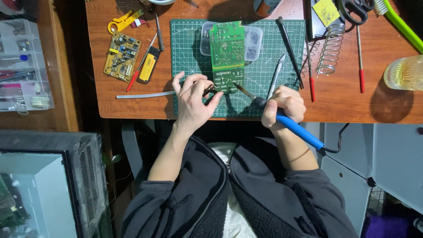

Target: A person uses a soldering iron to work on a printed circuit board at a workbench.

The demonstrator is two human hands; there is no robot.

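Note:
A green circuit board (227, 55) lies solder side up on a green cutting mat (189, 44), partly over a clear plastic parts box (255, 42). My right hand (284, 105) grips a blue-handled soldering iron (282, 119), its tip touching the board's near edge. My left hand (191, 99) rests on the mat just left of that spot, pinching a small dark piece (208, 90) against the board's lower corner. A pale thin tube or wire (143, 94) runs left from under that hand.
A yellow circuit board (122, 56), a yellow tool and red-handled probes lie left of the mat. Tweezers, a metal coil stand (328, 48), scissors, a green brush and a glass jar (403, 72) sit right. Clear drawers stand at far left.

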